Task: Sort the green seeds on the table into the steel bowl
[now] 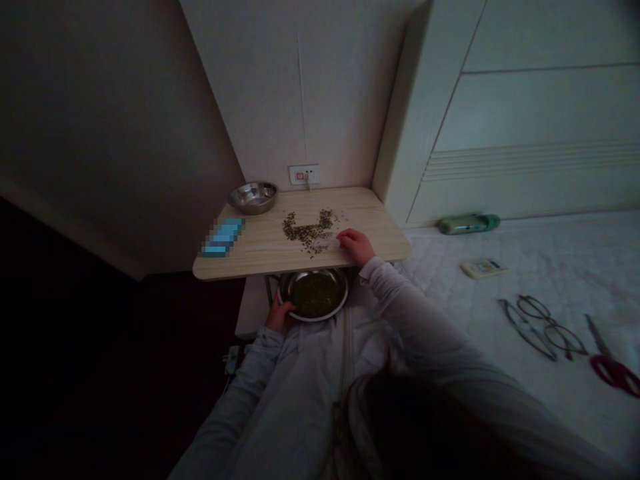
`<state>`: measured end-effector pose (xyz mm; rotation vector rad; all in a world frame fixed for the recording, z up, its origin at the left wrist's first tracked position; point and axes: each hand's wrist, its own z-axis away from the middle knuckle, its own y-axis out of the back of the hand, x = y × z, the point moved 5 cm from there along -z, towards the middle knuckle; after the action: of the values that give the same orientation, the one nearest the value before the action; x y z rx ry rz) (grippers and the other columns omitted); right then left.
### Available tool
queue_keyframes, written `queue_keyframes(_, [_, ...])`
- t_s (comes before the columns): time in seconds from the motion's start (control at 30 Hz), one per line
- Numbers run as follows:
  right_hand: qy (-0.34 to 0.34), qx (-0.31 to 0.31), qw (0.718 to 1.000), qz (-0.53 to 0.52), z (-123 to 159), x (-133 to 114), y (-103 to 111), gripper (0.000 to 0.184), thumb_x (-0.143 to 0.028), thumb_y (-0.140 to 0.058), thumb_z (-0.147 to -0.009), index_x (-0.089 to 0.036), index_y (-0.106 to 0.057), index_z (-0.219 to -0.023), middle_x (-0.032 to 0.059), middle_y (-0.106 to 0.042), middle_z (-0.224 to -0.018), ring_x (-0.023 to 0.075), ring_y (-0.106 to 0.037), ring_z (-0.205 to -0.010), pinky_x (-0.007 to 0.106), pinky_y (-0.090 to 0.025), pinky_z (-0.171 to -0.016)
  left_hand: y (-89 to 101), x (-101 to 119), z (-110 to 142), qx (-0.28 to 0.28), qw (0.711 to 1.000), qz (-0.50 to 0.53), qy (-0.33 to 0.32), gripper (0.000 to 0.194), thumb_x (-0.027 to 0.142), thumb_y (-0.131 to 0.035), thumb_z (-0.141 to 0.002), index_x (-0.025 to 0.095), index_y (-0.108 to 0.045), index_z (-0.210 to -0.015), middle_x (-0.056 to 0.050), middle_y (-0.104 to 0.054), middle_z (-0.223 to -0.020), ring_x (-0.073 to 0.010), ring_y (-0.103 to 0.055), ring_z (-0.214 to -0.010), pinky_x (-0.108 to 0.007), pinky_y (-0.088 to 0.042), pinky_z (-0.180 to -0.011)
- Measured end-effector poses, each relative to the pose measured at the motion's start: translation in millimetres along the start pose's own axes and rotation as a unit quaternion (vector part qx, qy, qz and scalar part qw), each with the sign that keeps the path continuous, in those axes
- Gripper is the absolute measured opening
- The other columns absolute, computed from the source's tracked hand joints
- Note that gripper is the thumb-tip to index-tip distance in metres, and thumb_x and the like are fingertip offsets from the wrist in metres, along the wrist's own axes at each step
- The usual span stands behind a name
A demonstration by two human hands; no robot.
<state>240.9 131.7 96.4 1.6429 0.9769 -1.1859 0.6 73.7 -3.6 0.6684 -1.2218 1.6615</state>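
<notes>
My left hand point(281, 316) grips the left rim of a metal bowl point(313, 317), thumb over the edge. The bowl sits at my lap, just below the table's front edge, with many small green beans point(316, 293) in it. On the small wooden table point(250, 257), more green beans point(300, 232) lie scattered in a curved patch. At the right of that patch, my right hand point(356, 245) pinches a thin, see-through plastic piece point(326, 241), held low over the tabletop. Its exact kind is hard to make out in the dim light.
A second metal bowl point(254, 199) stands at the table's back left, with a blurred-out phone point(223, 237) before it. A wall socket point(304, 175) is behind. On the bed lie a green bottle point(469, 224), a remote point(483, 268), glasses point(550, 327) and red-handled scissors point(615, 375).
</notes>
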Motion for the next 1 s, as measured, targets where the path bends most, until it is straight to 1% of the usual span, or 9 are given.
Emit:
queue_keyframes(0.13, [0.008,-0.007,1.0,-0.005,-1,1,0,0.013,-0.028,-0.049,-0.061,-0.018,-0.056,-0.065,-0.0055,-0.051,-0.05,0.0103,-0.047,-0.054,0.025,-0.037,-0.06,-2.6,2,4,-0.009,1.0,0.01,0.0,0.067,0.005,-0.054,-0.044,0.024,-0.052,-0.108,0.003,-0.06,-0.071,-0.0167,-0.057,-0.064,-0.029,-0.049,-0.052])
queue_keyframes(0.3, [0.002,0.0,1.0,-0.006,0,1,0,0.013,-0.029,-0.049,-0.061,-0.018,-0.056,-0.065,-0.0056,-0.05,-0.05,0.0105,-0.046,-0.053,0.025,-0.037,-0.059,-5.0,5,8,0.004,1.0,0.004,0.002,0.067,0.005,-0.053,-0.044,0.024,-0.052,-0.108,0.002,-0.061,-0.074,-0.018,-0.058,-0.066,-0.028,-0.049,-0.05])
queue_keyframes(0.53, [-0.007,0.002,1.0,-0.009,2,-3,0,0.013,-0.028,-0.048,-0.059,-0.018,-0.055,-0.064,-0.0054,-0.05,-0.05,0.0105,-0.046,-0.053,0.025,-0.037,-0.058,-6.0,7,10,-0.001,1.0,-0.004,0.001,0.065,0.005,-0.053,-0.045,0.025,-0.053,-0.106,0.002,-0.06,-0.077,-0.0177,-0.058,-0.067,-0.027,-0.048,-0.049])
queue_keyframes(0.67, [0.002,0.0,1.0,-0.005,1,-2,0,0.014,-0.029,-0.048,-0.059,-0.018,-0.056,-0.065,-0.0054,-0.051,-0.05,0.0104,-0.046,-0.054,0.025,-0.037,-0.059,-6.6,7,10,-0.007,1.0,-0.003,-0.004,0.065,0.005,-0.053,-0.045,0.025,-0.053,-0.107,0.002,-0.06,-0.075,-0.0177,-0.057,-0.067,-0.028,-0.049,-0.051])
queue_keyframes(1.0, [0.008,0.0,1.0,0.001,0,0,1,0.014,-0.029,-0.048,-0.061,-0.018,-0.056,-0.066,-0.0053,-0.052,-0.051,0.0107,-0.047,-0.054,0.025,-0.038,-0.061,-5.9,8,11,0.007,1.0,-0.004,0.006,0.064,0.004,-0.052,-0.045,0.025,-0.053,-0.106,0.002,-0.06,-0.075,-0.0183,-0.058,-0.068,-0.028,-0.049,-0.05])
